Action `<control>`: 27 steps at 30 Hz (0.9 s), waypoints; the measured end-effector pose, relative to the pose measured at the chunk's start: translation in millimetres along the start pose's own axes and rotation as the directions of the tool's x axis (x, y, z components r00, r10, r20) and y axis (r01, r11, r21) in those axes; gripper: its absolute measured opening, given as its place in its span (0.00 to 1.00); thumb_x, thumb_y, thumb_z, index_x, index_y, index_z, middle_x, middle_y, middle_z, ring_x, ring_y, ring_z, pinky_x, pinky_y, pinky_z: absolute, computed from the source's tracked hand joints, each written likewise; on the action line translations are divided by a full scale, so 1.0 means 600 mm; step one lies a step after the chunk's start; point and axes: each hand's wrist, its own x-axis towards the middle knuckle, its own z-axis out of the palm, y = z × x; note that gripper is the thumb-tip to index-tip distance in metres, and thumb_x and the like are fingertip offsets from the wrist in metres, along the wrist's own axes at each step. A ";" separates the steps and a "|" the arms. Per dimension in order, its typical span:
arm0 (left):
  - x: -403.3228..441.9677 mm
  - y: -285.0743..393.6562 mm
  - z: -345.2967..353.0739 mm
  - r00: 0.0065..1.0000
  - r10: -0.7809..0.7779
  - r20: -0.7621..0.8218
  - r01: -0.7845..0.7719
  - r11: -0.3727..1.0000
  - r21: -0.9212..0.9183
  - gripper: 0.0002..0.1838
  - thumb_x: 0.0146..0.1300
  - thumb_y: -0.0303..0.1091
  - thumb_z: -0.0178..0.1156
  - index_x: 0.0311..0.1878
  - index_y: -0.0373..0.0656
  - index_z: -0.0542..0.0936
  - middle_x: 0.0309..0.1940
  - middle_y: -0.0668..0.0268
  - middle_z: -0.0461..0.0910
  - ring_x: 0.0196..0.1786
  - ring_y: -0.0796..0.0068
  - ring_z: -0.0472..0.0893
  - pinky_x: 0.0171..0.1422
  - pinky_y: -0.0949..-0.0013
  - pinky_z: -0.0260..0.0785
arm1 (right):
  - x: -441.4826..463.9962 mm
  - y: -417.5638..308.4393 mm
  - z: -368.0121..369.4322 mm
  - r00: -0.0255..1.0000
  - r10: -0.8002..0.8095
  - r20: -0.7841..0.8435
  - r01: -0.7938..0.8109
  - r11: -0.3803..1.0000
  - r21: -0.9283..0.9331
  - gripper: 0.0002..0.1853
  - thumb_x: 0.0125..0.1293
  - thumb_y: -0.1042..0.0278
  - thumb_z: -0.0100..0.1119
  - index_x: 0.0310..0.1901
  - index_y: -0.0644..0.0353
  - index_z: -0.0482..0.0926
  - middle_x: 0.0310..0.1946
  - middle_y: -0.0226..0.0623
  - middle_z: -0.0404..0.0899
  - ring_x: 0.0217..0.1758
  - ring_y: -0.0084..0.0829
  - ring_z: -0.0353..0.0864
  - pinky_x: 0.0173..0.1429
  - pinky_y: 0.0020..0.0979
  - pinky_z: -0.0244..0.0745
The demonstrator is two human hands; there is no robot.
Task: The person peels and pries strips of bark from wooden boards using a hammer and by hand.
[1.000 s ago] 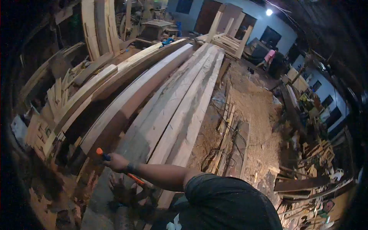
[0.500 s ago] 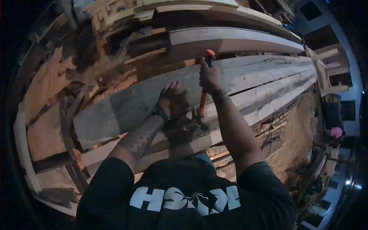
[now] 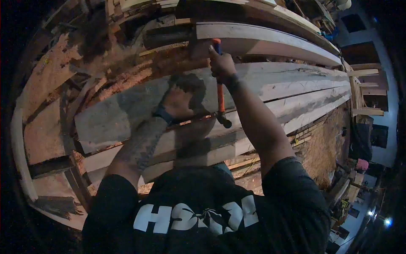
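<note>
My right hand (image 3: pixel 223 67) is closed round the handle of an orange and dark hammer (image 3: pixel 220 97). The hammer's dark metal head hangs toward me, over the long planks. Left of it, my left hand (image 3: pixel 178 101) is at the grey plank (image 3: pixel 139 95), near the gap between that plank and the paler one (image 3: pixel 169 144). Its fingers are in shadow, so whether they hold anything cannot be made out. A dark band is on each wrist.
Beyond the planks lies a thick pale beam (image 3: pixel 270 38). Wood scraps and dark timber pieces are at the left. Sawdust (image 3: pixel 325 144) covers the floor at the right. A wooden frame (image 3: pixel 363 91) stands at the planks' far end.
The view has swung round from the workshop to down over the planks. In the last half second, my left hand has moved left and my right hand has risen slightly with the hammer.
</note>
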 end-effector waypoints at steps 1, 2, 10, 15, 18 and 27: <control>-0.018 -0.025 0.029 0.967 0.079 -0.242 -0.084 0.996 -0.012 0.55 0.55 0.74 0.64 0.79 0.50 0.65 0.82 0.46 0.55 0.85 0.45 0.53 0.87 0.39 0.40 | -0.025 -0.012 0.002 1.000 -0.019 0.019 0.019 0.999 0.028 0.21 0.75 0.45 0.64 0.32 0.51 0.71 0.18 0.21 0.66 0.14 0.19 0.64 0.17 0.29 0.59; -0.029 -0.036 0.045 0.869 0.145 -0.473 -0.165 0.986 -0.001 0.58 0.50 0.77 0.66 0.79 0.52 0.66 0.83 0.47 0.54 0.86 0.47 0.52 0.87 0.40 0.37 | -0.045 -0.019 0.005 0.998 -0.043 0.041 0.041 0.998 0.056 0.20 0.76 0.47 0.63 0.32 0.52 0.71 0.18 0.22 0.66 0.14 0.19 0.64 0.17 0.29 0.59; -0.045 -0.040 0.030 0.866 0.243 -0.437 -0.185 0.968 0.171 0.70 0.46 0.90 0.58 0.85 0.54 0.54 0.85 0.47 0.47 0.86 0.38 0.46 0.86 0.33 0.33 | -0.228 0.059 -0.011 0.754 -0.652 -0.080 0.657 0.747 0.102 0.14 0.78 0.55 0.62 0.36 0.51 0.71 0.20 0.19 0.66 0.18 0.16 0.66 0.22 0.25 0.62; -0.055 -0.022 0.016 0.893 0.242 -0.380 -0.146 0.953 0.266 0.70 0.43 0.89 0.60 0.84 0.55 0.56 0.84 0.45 0.48 0.86 0.38 0.47 0.86 0.34 0.35 | -0.162 -0.002 -0.023 0.968 -0.253 0.001 0.246 0.944 0.218 0.16 0.78 0.49 0.61 0.38 0.51 0.72 0.20 0.19 0.63 0.16 0.15 0.63 0.20 0.25 0.61; -0.050 -0.021 0.033 0.876 0.218 -0.431 -0.111 0.959 0.260 0.66 0.45 0.84 0.64 0.83 0.54 0.60 0.84 0.45 0.49 0.85 0.37 0.49 0.86 0.33 0.38 | -0.088 -0.010 0.003 0.984 -0.146 0.098 0.138 0.987 0.088 0.17 0.78 0.48 0.61 0.37 0.51 0.72 0.19 0.19 0.64 0.15 0.16 0.63 0.18 0.26 0.59; 0.011 -0.034 0.123 0.664 0.058 -0.745 -0.575 0.677 -0.460 0.65 0.44 0.75 0.70 0.80 0.44 0.63 0.83 0.47 0.54 0.85 0.41 0.52 0.86 0.36 0.41 | -0.064 -0.025 0.032 0.975 -0.171 0.139 0.176 0.984 -0.027 0.15 0.77 0.51 0.61 0.41 0.55 0.75 0.20 0.23 0.68 0.15 0.20 0.66 0.18 0.30 0.62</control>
